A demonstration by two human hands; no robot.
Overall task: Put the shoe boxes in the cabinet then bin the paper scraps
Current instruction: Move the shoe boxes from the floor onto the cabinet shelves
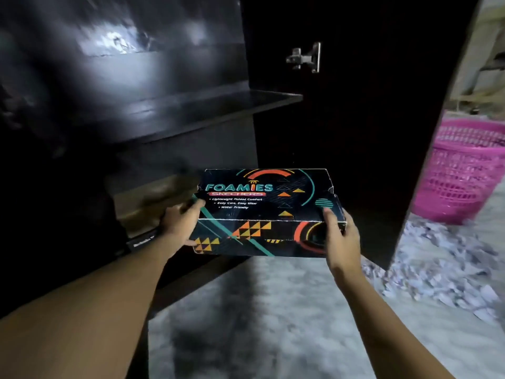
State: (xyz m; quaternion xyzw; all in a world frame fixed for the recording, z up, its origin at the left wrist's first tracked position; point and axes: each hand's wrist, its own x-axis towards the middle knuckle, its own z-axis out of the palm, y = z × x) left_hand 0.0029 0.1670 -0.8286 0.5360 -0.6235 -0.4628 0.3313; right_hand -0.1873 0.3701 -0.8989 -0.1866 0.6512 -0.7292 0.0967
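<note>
I hold a dark shoe box (262,212) with bright triangles and "FOAMIES SKECHERS" print in front of the open black cabinet (164,110). My left hand (180,222) grips its left end and my right hand (340,236) grips its right end. The box hangs level above the floor, at the mouth of the lower compartment. A brown box (153,203) lies inside that compartment, just behind my left hand. Several white paper scraps (442,269) are strewn over the floor at the right.
The cabinet door (355,132) stands open to the right of the box, hinge visible. A pink mesh basket (461,170) stands on the floor behind the door. An upper shelf (207,105) runs across the cabinet. Grey marbled floor (273,324) lies below.
</note>
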